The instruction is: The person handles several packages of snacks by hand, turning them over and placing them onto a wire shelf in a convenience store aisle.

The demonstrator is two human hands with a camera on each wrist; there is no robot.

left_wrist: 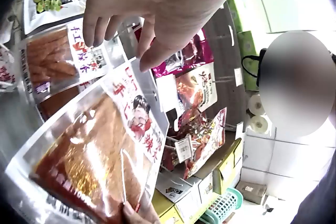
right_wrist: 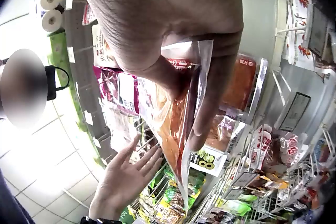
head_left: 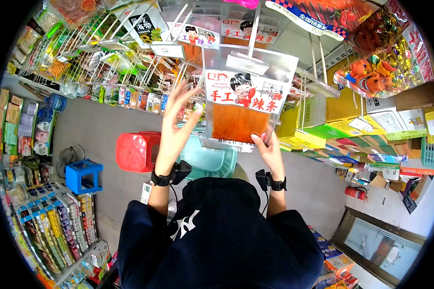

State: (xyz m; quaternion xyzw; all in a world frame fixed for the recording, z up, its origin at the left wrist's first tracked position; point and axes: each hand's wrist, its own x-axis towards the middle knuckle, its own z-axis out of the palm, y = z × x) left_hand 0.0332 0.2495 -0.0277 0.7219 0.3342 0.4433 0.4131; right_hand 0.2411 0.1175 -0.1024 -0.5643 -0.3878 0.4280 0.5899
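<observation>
A clear-edged snack bag (head_left: 241, 120) of orange-brown spicy strips, with a cartoon figure and red lettering on its white label, is upright in front of the rack. My right hand (head_left: 271, 156) pinches its lower right edge, thumb on the front. In the right wrist view, the fingers of that hand (right_wrist: 178, 19) lie behind the bag (right_wrist: 170, 129), which is seen edge-on. Raised beside the bag's left edge, my left hand (head_left: 173, 130) has spread fingers and holds nothing. A display hook's tag holder (head_left: 246, 62) overlaps the bag's top in the head view.
More bags of the same kind (left_wrist: 50, 58) hang behind, beside a seaweed snack bag (head_left: 144, 24). Wire hooks project from the rack. Below are a red stool (head_left: 132, 153) and a teal basket (head_left: 210, 161) on the floor. Yellow cartons (head_left: 301, 127) line the right side.
</observation>
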